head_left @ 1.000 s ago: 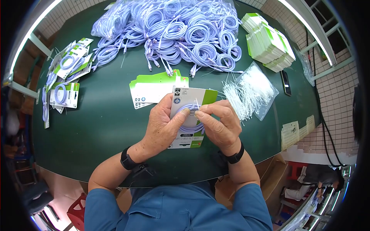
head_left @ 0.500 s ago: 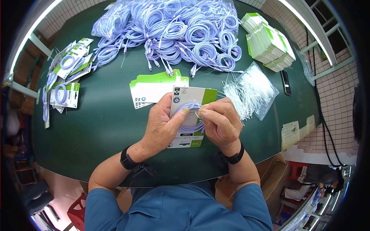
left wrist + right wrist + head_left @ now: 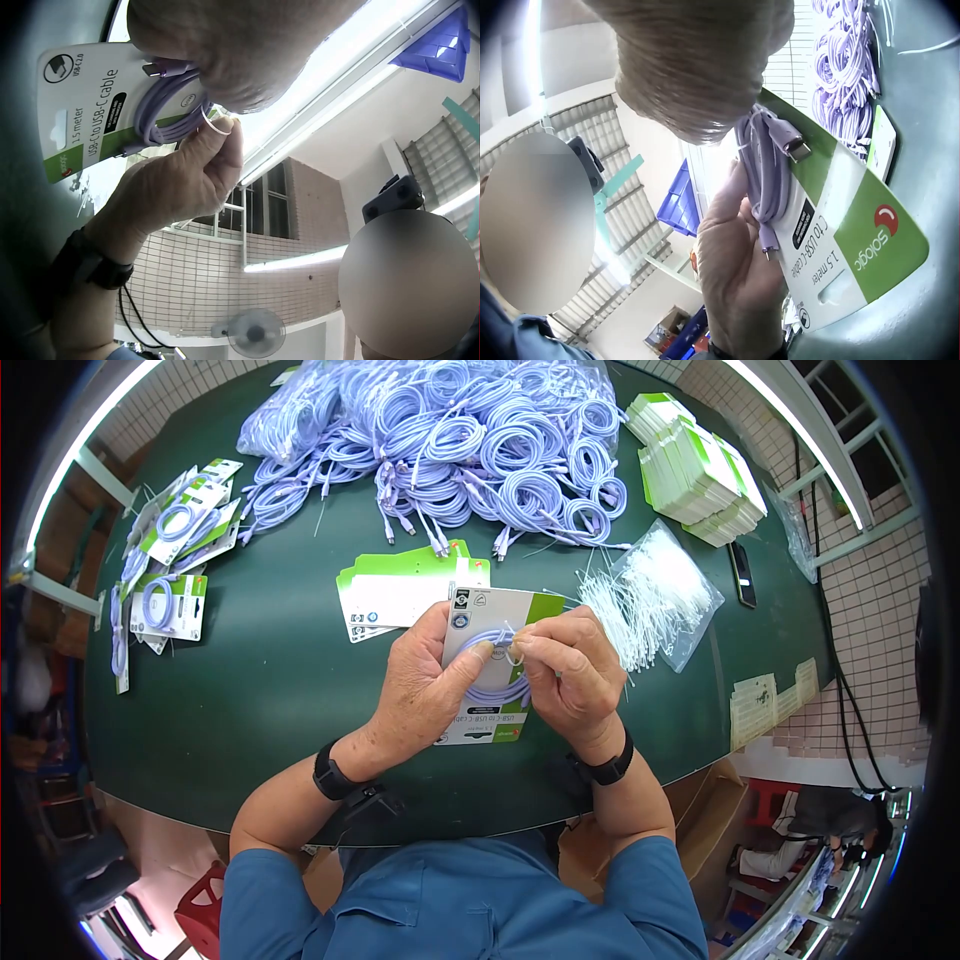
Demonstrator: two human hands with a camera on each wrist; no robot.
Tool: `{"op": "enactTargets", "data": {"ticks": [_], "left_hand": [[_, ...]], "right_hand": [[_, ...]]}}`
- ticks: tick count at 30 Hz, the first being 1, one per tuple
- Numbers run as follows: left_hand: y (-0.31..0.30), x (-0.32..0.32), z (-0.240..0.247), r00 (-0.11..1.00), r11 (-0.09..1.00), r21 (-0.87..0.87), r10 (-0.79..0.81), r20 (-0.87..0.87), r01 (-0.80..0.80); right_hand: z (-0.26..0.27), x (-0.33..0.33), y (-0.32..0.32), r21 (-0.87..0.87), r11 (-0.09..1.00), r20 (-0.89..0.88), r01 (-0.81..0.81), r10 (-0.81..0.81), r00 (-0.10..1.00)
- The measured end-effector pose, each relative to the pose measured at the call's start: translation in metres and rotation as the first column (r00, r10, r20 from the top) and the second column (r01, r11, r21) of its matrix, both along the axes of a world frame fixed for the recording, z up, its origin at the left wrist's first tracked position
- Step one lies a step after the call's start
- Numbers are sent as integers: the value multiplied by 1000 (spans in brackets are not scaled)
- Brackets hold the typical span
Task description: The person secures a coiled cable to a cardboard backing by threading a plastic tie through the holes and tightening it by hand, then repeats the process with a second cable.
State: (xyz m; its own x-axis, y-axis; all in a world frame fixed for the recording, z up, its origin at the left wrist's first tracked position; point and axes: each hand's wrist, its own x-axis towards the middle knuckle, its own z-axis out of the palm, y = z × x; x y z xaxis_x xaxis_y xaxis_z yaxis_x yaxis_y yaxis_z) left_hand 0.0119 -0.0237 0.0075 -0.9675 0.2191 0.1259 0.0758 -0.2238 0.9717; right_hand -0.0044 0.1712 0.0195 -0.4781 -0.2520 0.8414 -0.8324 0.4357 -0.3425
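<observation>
My left hand (image 3: 425,672) grips a green-and-white packaging card (image 3: 505,603) by its side, the thumb pressing a coiled lilac USB-C cable (image 3: 492,691) against its face. The right hand (image 3: 572,672) pinches a thin white cable tie (image 3: 216,126) between thumb and forefinger; the tie bows out in a small loop at the coil's edge. In the right wrist view, the cable's metal plug (image 3: 799,150) lies over the printed card, and the left hand (image 3: 739,277) supports the card from the side.
Behind the hands lie several blank-backed cards (image 3: 405,600). A heap of lilac cables (image 3: 470,450) fills the back, a bag of white ties (image 3: 655,595) and card stacks (image 3: 695,470) stand right, near a phone (image 3: 741,575). Carded cables (image 3: 170,560) pile up left.
The right fingers have closed in on the tie, whose upright end has bent over into a small loop. The left hand and card hold nearly still.
</observation>
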Motion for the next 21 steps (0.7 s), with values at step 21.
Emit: {"op": "enactTargets", "data": {"ticks": [21], "left_hand": [[-3,2,-8,996,996,-31,-87,2,87]], "right_hand": [[12,-3,8,147,989,119,-3,-15,993]]}}
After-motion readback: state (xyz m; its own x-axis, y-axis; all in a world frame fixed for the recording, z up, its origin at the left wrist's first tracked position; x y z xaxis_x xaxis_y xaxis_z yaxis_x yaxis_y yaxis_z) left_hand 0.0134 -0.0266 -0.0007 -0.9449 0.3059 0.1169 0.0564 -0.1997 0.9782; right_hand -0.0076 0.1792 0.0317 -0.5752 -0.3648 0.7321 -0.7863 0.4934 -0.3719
